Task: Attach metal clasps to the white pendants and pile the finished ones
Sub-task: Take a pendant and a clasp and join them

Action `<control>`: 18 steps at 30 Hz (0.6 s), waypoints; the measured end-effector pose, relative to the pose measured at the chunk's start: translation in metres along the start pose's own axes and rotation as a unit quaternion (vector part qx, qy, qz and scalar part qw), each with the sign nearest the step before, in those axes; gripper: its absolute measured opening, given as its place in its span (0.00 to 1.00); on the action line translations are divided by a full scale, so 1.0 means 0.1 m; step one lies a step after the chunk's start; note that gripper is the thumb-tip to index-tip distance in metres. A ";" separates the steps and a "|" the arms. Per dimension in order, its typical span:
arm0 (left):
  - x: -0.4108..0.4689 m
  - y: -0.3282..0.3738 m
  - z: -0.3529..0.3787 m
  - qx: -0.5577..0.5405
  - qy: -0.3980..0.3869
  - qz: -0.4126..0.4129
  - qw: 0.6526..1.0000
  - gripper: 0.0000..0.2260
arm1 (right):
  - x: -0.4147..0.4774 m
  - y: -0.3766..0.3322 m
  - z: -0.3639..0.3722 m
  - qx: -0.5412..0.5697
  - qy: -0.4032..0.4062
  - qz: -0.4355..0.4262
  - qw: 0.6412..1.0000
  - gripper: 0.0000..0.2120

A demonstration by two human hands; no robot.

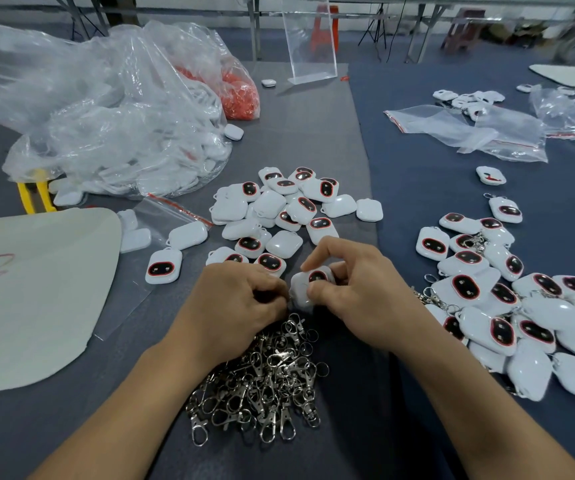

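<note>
My right hand (359, 289) pinches a white pendant (308, 284) with a black, red-rimmed window, just above the table. My left hand (237, 303) has its fingers curled at the pendant's left edge; whatever it pinches there is hidden. A heap of metal clasps (265, 382) lies under and in front of both hands. Loose pendants without clasps (279, 209) are spread behind the hands. A pile of pendants with clasps (508, 306) lies to the right.
Big clear plastic bags (106, 126) holding white parts and red items fill the back left. A white sheet (36, 289) lies at the left, small zip bags (469, 133) at the back right, and a clear acrylic stand (310, 39) at the back.
</note>
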State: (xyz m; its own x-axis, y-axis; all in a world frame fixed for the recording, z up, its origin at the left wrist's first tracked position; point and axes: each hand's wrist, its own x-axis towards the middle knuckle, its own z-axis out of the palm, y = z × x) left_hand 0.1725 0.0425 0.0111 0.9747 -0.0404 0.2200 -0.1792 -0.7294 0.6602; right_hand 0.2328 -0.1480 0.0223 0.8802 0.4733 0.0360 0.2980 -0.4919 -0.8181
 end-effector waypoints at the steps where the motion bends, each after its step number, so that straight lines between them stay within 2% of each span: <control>1: 0.00 0.01 0.00 0.002 0.004 -0.001 1.000 0.05 | 0.00 -0.01 0.00 0.003 0.000 -0.002 1.000 0.08; 8: 0.01 0.01 0.01 0.002 0.022 -0.016 1.000 0.11 | -0.04 -0.09 0.03 -0.013 0.021 -0.012 1.000 0.06; 13: 0.04 -0.05 0.03 -0.002 0.027 -0.040 0.999 0.02 | -0.13 -0.12 0.16 -0.040 0.001 -0.024 0.999 0.04; 15: 0.05 -0.06 0.03 -0.006 0.025 -0.038 0.999 0.02 | -0.14 -0.13 0.19 -0.022 0.027 -0.033 0.999 0.05; 18: 0.04 -0.05 0.04 -0.009 0.030 -0.040 0.999 0.03 | -0.08 -0.12 0.12 0.044 0.084 0.001 0.996 0.05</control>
State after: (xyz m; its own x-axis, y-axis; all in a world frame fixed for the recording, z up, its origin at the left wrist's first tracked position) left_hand 0.1776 0.0437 0.0057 0.9765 0.0588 0.2073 -0.1034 -0.7162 0.6902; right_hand 0.2175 -0.1366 0.0251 0.9320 0.3405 0.1241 0.2699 -0.4239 -0.8646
